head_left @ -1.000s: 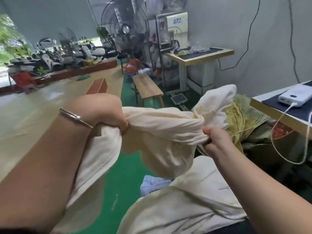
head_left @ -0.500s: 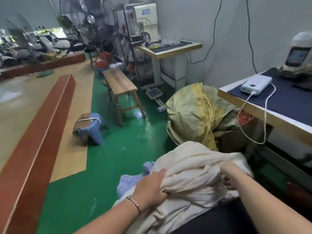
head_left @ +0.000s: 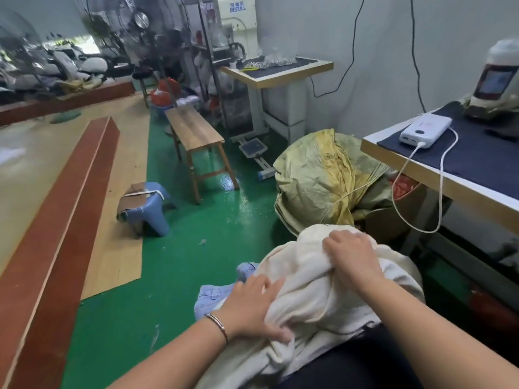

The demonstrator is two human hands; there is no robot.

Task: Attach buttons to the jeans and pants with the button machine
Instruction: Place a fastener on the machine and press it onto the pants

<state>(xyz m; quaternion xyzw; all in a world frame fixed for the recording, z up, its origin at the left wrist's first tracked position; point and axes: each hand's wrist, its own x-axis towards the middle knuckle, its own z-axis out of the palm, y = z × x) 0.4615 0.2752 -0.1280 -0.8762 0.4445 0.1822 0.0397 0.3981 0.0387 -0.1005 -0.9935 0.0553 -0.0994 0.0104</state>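
A bundle of cream pants (head_left: 309,293) lies on my lap at the lower middle of the head view. My left hand (head_left: 252,307) rests flat on its left side, fingers fairly straight and thumb spread. My right hand (head_left: 351,256) sits on top of the bundle, its fingers curled into the cream cloth. A pair of light blue jeans (head_left: 216,293) peeks out from under the bundle on the left. The button machine (head_left: 497,80), with a small screen, stands on the dark-topped table (head_left: 421,169) at the right.
A white power bank (head_left: 424,129) with a looping cable lies on the table. A stuffed yellow sack (head_left: 317,175) sits beside it on the green floor. Farther off are a wooden bench (head_left: 193,133), a blue stool (head_left: 148,206), a long red-brown board (head_left: 64,220) and a second white machine (head_left: 238,18).
The cream pants came down from chest height onto my lap. My left hand loosened from gripping to lying flat, and my right hand moved onto the top of the bundle.
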